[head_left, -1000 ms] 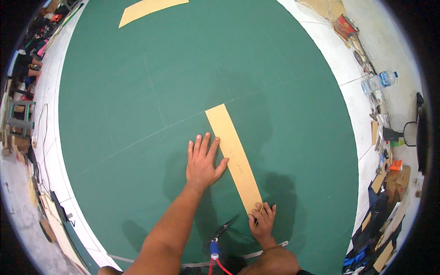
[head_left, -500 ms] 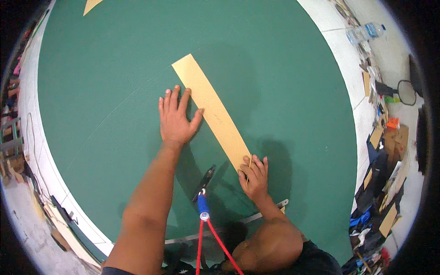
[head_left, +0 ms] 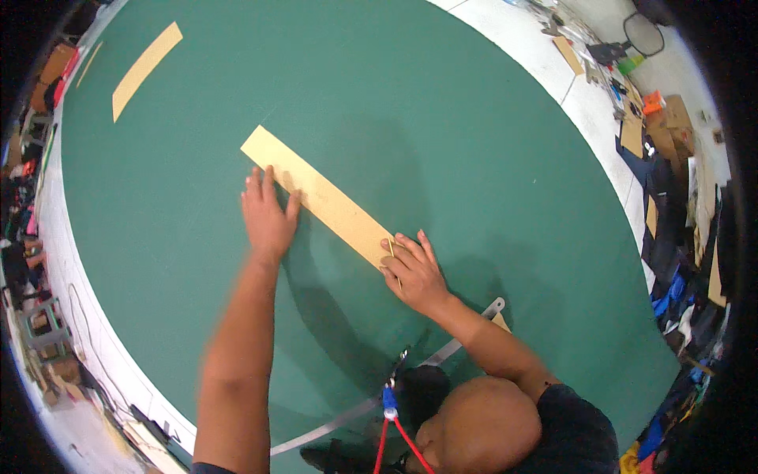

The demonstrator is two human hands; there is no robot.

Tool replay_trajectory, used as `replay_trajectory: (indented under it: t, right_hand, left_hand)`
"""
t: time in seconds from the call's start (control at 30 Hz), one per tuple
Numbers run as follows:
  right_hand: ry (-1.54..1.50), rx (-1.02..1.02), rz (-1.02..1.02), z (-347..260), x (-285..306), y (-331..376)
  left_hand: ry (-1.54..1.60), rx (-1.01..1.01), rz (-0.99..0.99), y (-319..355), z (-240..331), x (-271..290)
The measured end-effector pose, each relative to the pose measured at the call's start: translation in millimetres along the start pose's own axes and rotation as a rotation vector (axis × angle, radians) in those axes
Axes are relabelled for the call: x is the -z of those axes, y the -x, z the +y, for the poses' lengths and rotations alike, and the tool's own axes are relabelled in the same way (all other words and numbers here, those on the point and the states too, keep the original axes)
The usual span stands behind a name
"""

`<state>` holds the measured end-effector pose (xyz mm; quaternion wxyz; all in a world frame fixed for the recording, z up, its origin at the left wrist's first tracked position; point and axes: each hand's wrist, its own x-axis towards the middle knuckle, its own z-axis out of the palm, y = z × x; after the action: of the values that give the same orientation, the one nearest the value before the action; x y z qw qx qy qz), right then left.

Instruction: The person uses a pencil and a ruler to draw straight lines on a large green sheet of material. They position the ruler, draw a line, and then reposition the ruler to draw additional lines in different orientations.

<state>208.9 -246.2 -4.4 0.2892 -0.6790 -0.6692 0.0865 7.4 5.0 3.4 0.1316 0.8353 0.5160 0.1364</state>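
Observation:
A long flat tan strip, like board or stiff card (head_left: 316, 193), lies slantwise on a green work surface (head_left: 181, 237). At its far left part, the spread fingertips of my left hand (head_left: 267, 217) touch the edge, with the thumb lying on the strip. My right hand (head_left: 417, 272) rests at the strip's near right end. A thin, pale yellowish stick (head_left: 394, 257) runs across the fingers of that hand, which hold it. What the thumb presses there is partly hidden.
A long metal ruler (head_left: 332, 425) lies nearer me, beneath my right arm, beside a small tan piece (head_left: 500, 321). A curved tan strip (head_left: 144, 73) is at the far left. A red lanyard (head_left: 380, 446) hangs in front. Clutter lines the floor (head_left: 584, 67) at right.
The view has turned and shifted, so the strip appears more slanted and a curved strip at far left shows fully. Both hands keep about the same places on the strip.

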Motion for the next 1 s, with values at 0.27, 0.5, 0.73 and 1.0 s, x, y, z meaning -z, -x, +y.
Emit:
replay_trajectory:
  t: [0.27,0.5,0.73,1.0]
  right_hand:
    - [0.039,-0.007,-0.018,3,-1,5]
    - [0.025,-0.005,-0.061,3,-5,0]
    - [0.023,-0.036,-0.07,7,0,5]
    - [0.042,-0.024,-0.106,4,-1,3]
  left_hand:
    - [-0.016,-0.027,-0.285,16,24,13]
    - [-0.022,0.011,-0.263,21,17,10]
    - [0.167,0.223,-0.365,-26,36,29]
    - [-0.151,0.134,-0.371,-101,-16,28]
